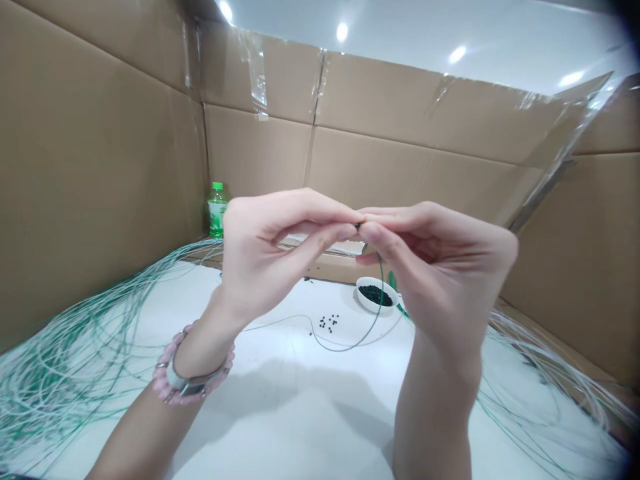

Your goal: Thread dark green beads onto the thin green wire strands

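Note:
My left hand [273,250] and my right hand [430,267] meet in the air above the white table, fingertips almost touching. A tiny black bead [359,227] shows between them, pinched at the fingertips. A thin green-and-white wire [350,349] runs up from the table in a loop and disappears behind my right fingers. I cannot tell whether the bead sits on the wire. Below the hands, a small white bowl [376,297] holds a heap of black beads, and several loose beads [329,323] lie on the tabletop [285,413].
Large tangled bundles of green-and-white wire [65,353] spread along both sides of the table. Cardboard walls [350,113] surround the table, with a green-capped plastic bottle [217,210] at the back left. A pink beaded bracelet [193,370] circles my left wrist.

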### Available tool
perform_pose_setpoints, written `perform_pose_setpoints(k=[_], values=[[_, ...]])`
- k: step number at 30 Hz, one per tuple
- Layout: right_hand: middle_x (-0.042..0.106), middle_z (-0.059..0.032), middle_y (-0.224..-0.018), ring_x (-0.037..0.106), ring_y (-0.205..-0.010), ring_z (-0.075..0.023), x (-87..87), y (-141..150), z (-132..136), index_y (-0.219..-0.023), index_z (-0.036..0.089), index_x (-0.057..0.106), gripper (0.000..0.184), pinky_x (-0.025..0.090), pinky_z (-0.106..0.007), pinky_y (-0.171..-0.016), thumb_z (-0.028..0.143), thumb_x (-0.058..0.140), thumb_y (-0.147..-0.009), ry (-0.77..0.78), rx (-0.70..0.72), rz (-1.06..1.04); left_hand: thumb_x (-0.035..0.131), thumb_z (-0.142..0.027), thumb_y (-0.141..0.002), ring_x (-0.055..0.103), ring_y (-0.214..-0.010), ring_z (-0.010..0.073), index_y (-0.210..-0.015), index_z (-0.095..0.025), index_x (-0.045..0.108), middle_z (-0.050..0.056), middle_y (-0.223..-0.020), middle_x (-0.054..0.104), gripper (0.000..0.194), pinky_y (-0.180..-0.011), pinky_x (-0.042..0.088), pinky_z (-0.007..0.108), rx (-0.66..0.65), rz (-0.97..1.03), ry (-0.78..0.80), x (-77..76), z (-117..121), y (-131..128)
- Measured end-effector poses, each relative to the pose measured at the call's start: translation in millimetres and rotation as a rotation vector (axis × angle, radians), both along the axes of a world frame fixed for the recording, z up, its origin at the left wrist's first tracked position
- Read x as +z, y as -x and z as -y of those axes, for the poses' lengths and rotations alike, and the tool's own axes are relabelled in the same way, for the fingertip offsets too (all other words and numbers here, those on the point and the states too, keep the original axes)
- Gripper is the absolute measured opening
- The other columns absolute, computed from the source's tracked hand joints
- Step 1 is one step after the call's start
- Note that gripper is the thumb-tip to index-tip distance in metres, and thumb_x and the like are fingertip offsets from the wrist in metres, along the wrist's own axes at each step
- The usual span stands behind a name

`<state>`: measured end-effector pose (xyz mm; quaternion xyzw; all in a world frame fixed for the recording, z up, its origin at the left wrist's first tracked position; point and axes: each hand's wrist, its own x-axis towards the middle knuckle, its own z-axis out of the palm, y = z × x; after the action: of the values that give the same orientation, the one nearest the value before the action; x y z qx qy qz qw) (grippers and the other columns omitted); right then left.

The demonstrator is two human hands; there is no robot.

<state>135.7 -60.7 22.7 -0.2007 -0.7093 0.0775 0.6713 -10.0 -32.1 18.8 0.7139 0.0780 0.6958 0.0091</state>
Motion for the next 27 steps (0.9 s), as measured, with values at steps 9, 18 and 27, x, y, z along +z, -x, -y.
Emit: perform_pose_setpoints(k=[9, 18, 27], values=[[0.071, 0.0026, -0.075, 0.069, -0.068, -0.0118, 0.0, 13.6, -7.6, -0.078, 0.02, 0.069, 0.008, 0.059, -0.018, -0.051, 0.012, 0.068, -0.076, 0.058, 0.005, -0.049, 0.068, -0.004, -0.072, 0.061, -0.062, 0.0058, -0.08, -0.018, 0.071, -0.004, -0.071, 0.07, 0.016, -0.059, 0.055, 0.017, 0.187, 0.077, -0.072, -2.3, -3.2, -3.7], [0.07, 0.0009, -0.077, 0.068, -0.072, -0.0135, 10.9, -23.4, 4.3, -0.075, 0.02, 0.067, 0.004, 0.06, -0.022, -0.063, 0.017, 0.068, -0.072, 0.421, -0.101, 0.523, 0.063, -0.015, -0.079, 0.061, -0.059, 0.0076, -0.076, -0.019, 0.067, -0.003, -0.068, 0.068, 0.006, -0.055, 0.052, 0.018, 0.255, 0.053, 0.015, -0.9, -9.4, 0.7], [0.067, 0.0025, -0.067, 0.065, -0.065, -0.0092, 5.9, -2.4, -9.8, -0.076, 0.017, 0.07, 0.011, 0.056, -0.02, -0.062, 0.009, 0.063, -0.079, 0.133, -0.027, 0.079, 0.062, -0.018, -0.081, 0.063, -0.061, 0.0054, -0.075, -0.018, 0.068, -0.004, -0.067, 0.068, 0.008, -0.059, 0.052, 0.014, 0.146, -0.039, 0.115, -5.1, -9.6, -9.6]])
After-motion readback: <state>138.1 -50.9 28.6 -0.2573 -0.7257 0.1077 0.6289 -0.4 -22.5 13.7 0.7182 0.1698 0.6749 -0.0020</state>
